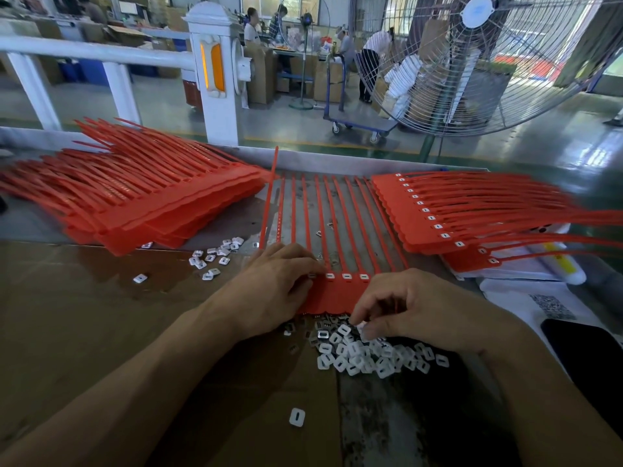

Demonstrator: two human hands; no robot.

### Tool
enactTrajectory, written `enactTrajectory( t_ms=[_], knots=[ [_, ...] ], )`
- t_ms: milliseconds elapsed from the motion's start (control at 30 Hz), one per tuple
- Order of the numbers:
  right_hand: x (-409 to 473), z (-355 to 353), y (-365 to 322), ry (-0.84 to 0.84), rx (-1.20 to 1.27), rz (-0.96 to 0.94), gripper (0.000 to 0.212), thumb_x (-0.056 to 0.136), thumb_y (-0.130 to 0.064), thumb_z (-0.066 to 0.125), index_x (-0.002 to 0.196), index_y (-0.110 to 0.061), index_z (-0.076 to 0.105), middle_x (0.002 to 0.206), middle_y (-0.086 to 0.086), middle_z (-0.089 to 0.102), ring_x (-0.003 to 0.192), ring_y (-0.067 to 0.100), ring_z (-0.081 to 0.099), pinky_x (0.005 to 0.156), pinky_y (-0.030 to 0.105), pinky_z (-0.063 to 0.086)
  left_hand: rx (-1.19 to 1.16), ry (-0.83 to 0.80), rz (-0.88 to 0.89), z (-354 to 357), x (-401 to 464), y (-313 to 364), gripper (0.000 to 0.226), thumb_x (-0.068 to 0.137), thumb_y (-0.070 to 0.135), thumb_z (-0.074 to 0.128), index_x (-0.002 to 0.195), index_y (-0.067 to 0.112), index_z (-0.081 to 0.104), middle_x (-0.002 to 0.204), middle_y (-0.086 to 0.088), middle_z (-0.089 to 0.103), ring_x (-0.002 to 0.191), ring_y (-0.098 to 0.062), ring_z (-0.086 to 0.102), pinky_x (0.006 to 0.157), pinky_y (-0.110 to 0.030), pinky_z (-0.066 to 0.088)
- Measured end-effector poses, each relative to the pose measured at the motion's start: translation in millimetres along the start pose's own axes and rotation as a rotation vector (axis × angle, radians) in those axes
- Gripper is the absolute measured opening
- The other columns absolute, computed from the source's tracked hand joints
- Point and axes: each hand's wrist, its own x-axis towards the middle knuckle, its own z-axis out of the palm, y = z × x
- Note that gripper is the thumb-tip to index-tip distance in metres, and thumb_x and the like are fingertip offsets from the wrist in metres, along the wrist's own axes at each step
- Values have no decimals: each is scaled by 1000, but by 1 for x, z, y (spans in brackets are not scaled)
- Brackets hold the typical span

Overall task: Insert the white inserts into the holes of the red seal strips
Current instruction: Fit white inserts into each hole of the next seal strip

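far left lies a stack of red seal strips [145, 200]. in the middle, the left hand [269, 284] rests with curled fingers pressing a white insert [312, 274] at the near end of the red strip sheet [337, 291]. the right hand [414, 308] pinches one insert [362, 326] above the pile of white inserts [364, 355]. far right sits a filled stack [448, 217].

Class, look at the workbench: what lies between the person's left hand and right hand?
In the head view, the red seal strip sheet, with three white inserts visibly seated, spans the gap between the left hand and the right hand.
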Motion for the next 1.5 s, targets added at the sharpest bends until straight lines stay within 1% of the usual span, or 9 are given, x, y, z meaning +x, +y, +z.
enactTrajectory(
  t_ms=[133, 300, 733, 867, 1033, 1133, 1200, 1300, 1500],
  knots=[
    [0, 1, 0, -62, -37, 5, 19, 81, -37, 87, 95, -44, 77, 93, -13, 67, 78, 4, 64, 69, 19, 50, 1, -1, 1, 0, -1, 0, 38, 103, 31, 47, 140, 38, 55, 137, 17, 48, 131, -5, 36, 114, -38, 31],
    [1, 3, 1, -38, -109, -8, 16, 84, -29, 84, 92, -41, 76, 97, -15, 67, 79, 2, 64, 69, 15, 47, 0, -3, 4, -1, 0, 0, 38, 103, 31, 47, 140, 37, 55, 138, 17, 48, 131, -5, 37, 115, -37, 31],
    [1, 4, -6, -16, -48, 69, 21, 87, -19, 82, 94, -36, 73, 88, -14, 72, 73, -1, 65, 64, 14, 48, -17, -10, 4, -2, 0, -1, 38, 103, 32, 47, 139, 38, 55, 137, 18, 49, 131, -5, 37, 114, -41, 32],
    [2, 4, -9, -38, 4, 68, 19, 88, -18, 81, 95, -34, 73, 88, -7, 74, 74, 3, 68, 67, 19, 51, -19, -6, 11, -3, 0, -1, 37, 103, 33, 46, 139, 39, 55, 136, 18, 49, 130, -5, 37, 114, -39, 33],
    [6, 3, -11, 211, 206, 11, 18, 88, -12, 81, 90, -29, 74, 86, -3, 75, 77, 11, 69, 73, 23, 57, -24, 32, 29, -4, -1, -1, 34, 101, 32, 52, 135, 35, 60, 133, 17, 52, 130, -6, 40, 112, -37, 33],
    [12, 7, -13, 322, 346, -41, 15, 88, -6, 78, 88, -18, 71, 72, -8, 67, 63, 4, 58, 60, 16, 49, -34, 139, 62, -7, 0, 5, 25, 99, 32, 58, 123, 34, 68, 125, 15, 59, 123, -8, 49, 107, -35, 35],
    [16, 11, -13, 359, 414, -48, 16, 90, -5, 77, 87, -18, 69, 68, -6, 64, 60, 6, 55, 55, 20, 47, -186, 192, 79, -10, 0, 10, 17, 97, 30, 64, 111, 30, 72, 111, 14, 64, 110, -7, 58, 98, -35, 44],
    [19, 14, -13, 370, 451, -47, 16, 91, -4, 75, 89, -19, 68, 69, -5, 64, 60, 11, 55, 55, 25, 47, -443, 175, 64, -11, -2, 21, 7, 94, 28, 69, 99, 27, 74, 95, 14, 67, 95, -9, 64, 83, -25, 50],
    [25, 20, -11, 375, 484, -69, 14, 93, -6, 73, 95, -20, 69, 74, -5, 66, 64, 8, 61, 60, 23, 52, -583, 144, 0, -8, 0, 24, 5, 95, 24, 68, 93, 24, 73, 85, 9, 70, 78, -6, 63, 69, -21, 48]
  ],
)
